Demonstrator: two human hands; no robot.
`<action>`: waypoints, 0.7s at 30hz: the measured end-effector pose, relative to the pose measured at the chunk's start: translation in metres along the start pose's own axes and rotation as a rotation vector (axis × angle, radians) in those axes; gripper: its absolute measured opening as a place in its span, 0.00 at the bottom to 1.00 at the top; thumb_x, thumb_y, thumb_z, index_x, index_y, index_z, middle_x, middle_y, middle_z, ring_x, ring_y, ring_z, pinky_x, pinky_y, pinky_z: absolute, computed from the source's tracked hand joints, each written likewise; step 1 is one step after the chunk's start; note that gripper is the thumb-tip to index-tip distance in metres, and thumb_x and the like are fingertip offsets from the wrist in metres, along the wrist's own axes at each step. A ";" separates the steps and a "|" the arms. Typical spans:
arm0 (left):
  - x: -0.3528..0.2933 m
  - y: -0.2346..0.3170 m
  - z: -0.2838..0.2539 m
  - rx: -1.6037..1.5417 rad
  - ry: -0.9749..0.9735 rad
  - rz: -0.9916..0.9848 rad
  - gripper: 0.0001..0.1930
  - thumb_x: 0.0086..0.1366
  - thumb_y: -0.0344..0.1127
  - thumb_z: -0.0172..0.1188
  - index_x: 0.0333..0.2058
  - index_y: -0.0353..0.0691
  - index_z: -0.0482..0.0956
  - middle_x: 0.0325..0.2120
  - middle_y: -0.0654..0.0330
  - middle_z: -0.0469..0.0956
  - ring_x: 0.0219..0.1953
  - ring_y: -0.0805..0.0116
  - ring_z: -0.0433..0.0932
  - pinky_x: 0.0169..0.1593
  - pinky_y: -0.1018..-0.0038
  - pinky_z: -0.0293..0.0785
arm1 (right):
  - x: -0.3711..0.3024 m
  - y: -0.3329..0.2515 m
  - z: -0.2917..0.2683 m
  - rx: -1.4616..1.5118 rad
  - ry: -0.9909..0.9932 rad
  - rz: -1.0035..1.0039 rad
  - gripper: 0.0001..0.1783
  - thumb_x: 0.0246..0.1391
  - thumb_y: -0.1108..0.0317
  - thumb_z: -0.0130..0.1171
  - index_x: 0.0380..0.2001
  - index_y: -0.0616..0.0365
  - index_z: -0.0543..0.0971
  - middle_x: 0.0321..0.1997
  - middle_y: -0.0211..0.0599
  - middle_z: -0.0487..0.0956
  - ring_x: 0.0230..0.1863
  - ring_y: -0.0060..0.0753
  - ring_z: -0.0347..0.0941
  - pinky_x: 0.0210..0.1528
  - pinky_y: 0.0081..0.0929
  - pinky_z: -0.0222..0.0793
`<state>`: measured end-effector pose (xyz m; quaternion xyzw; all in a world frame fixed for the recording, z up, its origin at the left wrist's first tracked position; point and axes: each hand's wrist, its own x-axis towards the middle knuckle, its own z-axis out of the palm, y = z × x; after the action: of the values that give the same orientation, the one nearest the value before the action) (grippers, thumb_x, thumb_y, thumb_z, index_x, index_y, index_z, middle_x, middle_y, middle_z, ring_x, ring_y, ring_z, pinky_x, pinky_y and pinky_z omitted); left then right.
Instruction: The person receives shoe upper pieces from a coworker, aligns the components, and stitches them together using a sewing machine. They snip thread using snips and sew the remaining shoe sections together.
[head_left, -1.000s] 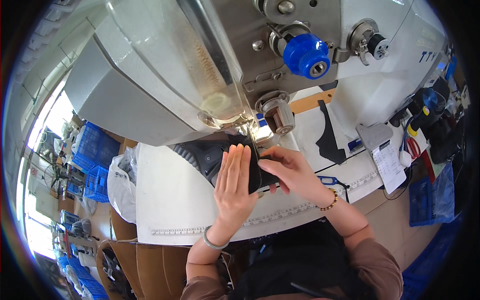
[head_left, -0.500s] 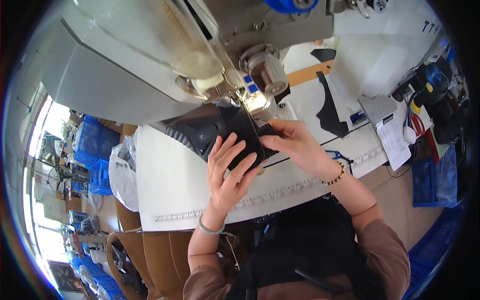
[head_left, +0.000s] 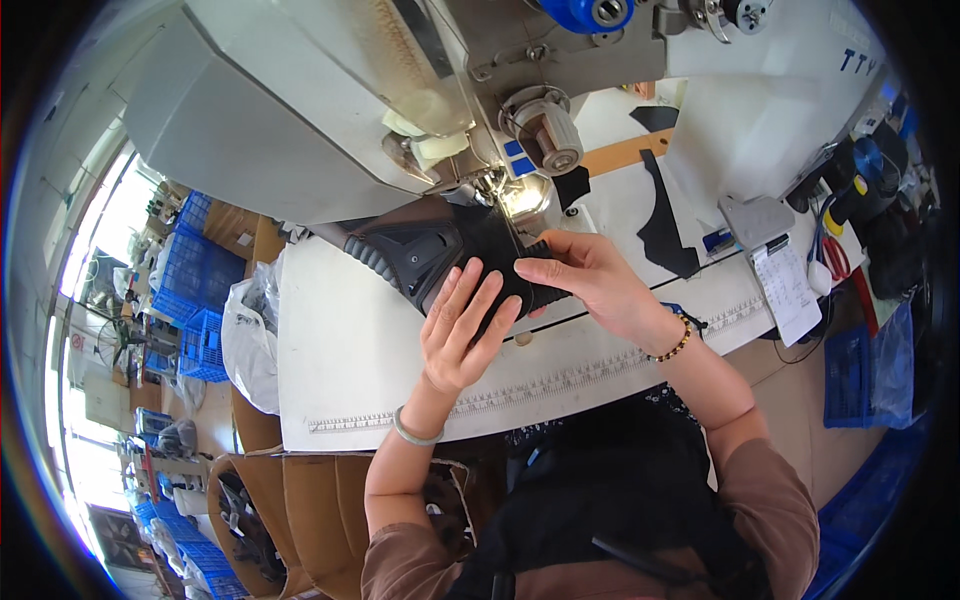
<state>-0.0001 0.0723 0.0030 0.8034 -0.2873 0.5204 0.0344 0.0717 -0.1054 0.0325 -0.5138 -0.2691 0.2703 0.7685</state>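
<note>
A black shoe upper (head_left: pixel 415 250) with a moulded panel and ribbed sections lies under the lit needle area of the sewing machine (head_left: pixel 500 185). My left hand (head_left: pixel 462 335) rests flat on its near part, fingers stretched out and slightly apart. At the right edge of the upper, my right hand (head_left: pixel 592 280) pinches a black ribbed part between thumb and fingers. The needle and the seam are too small and partly covered to make out.
Black cut pieces (head_left: pixel 665 225) lie on the white table (head_left: pixel 350 350) to the right. Further right are a clipboard (head_left: pixel 758 218) with a paper slip and red-handled scissors (head_left: pixel 835 258). A printed ruler strip (head_left: pixel 540 385) runs along the near edge. An open cardboard box (head_left: pixel 320 510) stands below left.
The upper has turned slightly and flattened under the machine. My right thumb now lies straighter across its edge. My left hand stays on it, and the whole view has shifted a little.
</note>
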 end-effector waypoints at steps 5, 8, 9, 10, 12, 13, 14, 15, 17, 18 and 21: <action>0.012 0.003 -0.010 -0.029 -0.040 0.022 0.12 0.52 0.27 0.61 0.38 0.38 0.79 0.42 0.53 0.77 0.47 0.50 0.76 0.51 0.60 0.74 | -0.004 -0.013 0.002 0.057 0.004 0.086 0.12 0.55 0.62 0.58 0.27 0.61 0.73 0.24 0.25 0.73 0.22 0.14 0.71 0.23 0.14 0.70; 0.016 0.002 -0.010 -0.026 -0.038 0.009 0.11 0.53 0.27 0.60 0.37 0.38 0.79 0.40 0.53 0.79 0.46 0.51 0.77 0.50 0.61 0.75 | -0.003 -0.008 0.000 -0.064 0.034 0.009 0.10 0.55 0.64 0.58 0.28 0.60 0.73 0.20 0.23 0.72 0.16 0.13 0.68 0.19 0.11 0.65; 0.015 0.000 -0.010 -0.024 -0.051 0.022 0.11 0.53 0.27 0.60 0.37 0.38 0.79 0.40 0.53 0.79 0.46 0.51 0.77 0.50 0.61 0.75 | -0.001 -0.003 -0.001 -0.053 0.049 -0.016 0.10 0.56 0.64 0.57 0.28 0.59 0.74 0.18 0.22 0.71 0.16 0.10 0.67 0.17 0.09 0.61; 0.014 -0.002 -0.009 -0.022 -0.065 0.034 0.11 0.53 0.28 0.59 0.37 0.38 0.79 0.39 0.53 0.79 0.45 0.51 0.77 0.50 0.61 0.75 | -0.002 -0.002 0.001 -0.061 0.047 -0.023 0.10 0.56 0.64 0.57 0.28 0.59 0.74 0.18 0.22 0.71 0.16 0.10 0.67 0.17 0.09 0.61; 0.012 -0.004 -0.008 -0.017 -0.046 0.048 0.11 0.53 0.28 0.59 0.37 0.38 0.79 0.39 0.52 0.79 0.45 0.51 0.78 0.49 0.61 0.76 | -0.002 -0.001 0.004 -0.053 0.082 0.017 0.10 0.56 0.63 0.57 0.28 0.60 0.74 0.18 0.22 0.71 0.16 0.08 0.66 0.16 0.08 0.61; 0.012 -0.004 -0.008 -0.017 -0.046 0.049 0.11 0.53 0.27 0.58 0.37 0.37 0.79 0.39 0.52 0.79 0.45 0.51 0.78 0.49 0.61 0.76 | -0.002 -0.002 0.005 -0.062 0.080 0.021 0.11 0.56 0.63 0.57 0.28 0.60 0.74 0.19 0.21 0.71 0.16 0.07 0.66 0.16 0.08 0.61; 0.012 -0.005 -0.007 -0.016 -0.047 0.050 0.11 0.53 0.26 0.58 0.37 0.37 0.79 0.39 0.53 0.79 0.45 0.51 0.78 0.49 0.61 0.76 | 0.000 -0.002 0.005 -0.065 0.077 0.020 0.11 0.56 0.63 0.57 0.28 0.60 0.74 0.19 0.21 0.71 0.16 0.07 0.66 0.16 0.08 0.61; 0.013 -0.005 -0.007 -0.018 -0.046 0.047 0.11 0.53 0.26 0.58 0.37 0.37 0.79 0.39 0.53 0.79 0.45 0.51 0.78 0.49 0.61 0.76 | 0.000 -0.001 0.005 -0.049 0.083 0.004 0.11 0.56 0.63 0.56 0.29 0.60 0.74 0.19 0.21 0.71 0.16 0.07 0.65 0.16 0.08 0.61; 0.016 -0.006 -0.006 -0.017 -0.030 0.041 0.11 0.53 0.26 0.58 0.37 0.37 0.79 0.39 0.53 0.79 0.44 0.51 0.78 0.48 0.61 0.76 | 0.001 0.000 0.005 -0.036 0.091 -0.010 0.11 0.57 0.63 0.56 0.29 0.60 0.74 0.19 0.21 0.71 0.16 0.07 0.65 0.16 0.09 0.61; 0.018 -0.008 -0.004 -0.018 -0.024 0.041 0.11 0.53 0.26 0.58 0.37 0.37 0.79 0.39 0.53 0.79 0.44 0.51 0.78 0.48 0.61 0.76 | 0.003 -0.002 0.004 -0.056 0.097 -0.031 0.11 0.56 0.63 0.56 0.29 0.61 0.74 0.20 0.22 0.71 0.16 0.08 0.64 0.17 0.10 0.62; 0.022 -0.014 0.000 0.009 -0.014 0.017 0.12 0.52 0.24 0.58 0.37 0.38 0.79 0.38 0.52 0.79 0.45 0.52 0.77 0.48 0.61 0.76 | 0.009 -0.007 0.008 -0.069 0.123 -0.090 0.11 0.56 0.64 0.57 0.30 0.63 0.75 0.20 0.23 0.71 0.17 0.09 0.64 0.17 0.11 0.63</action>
<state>0.0133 0.0742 0.0246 0.8047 -0.2923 0.5161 0.0244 0.0734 -0.0967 0.0422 -0.5428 -0.2532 0.1941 0.7769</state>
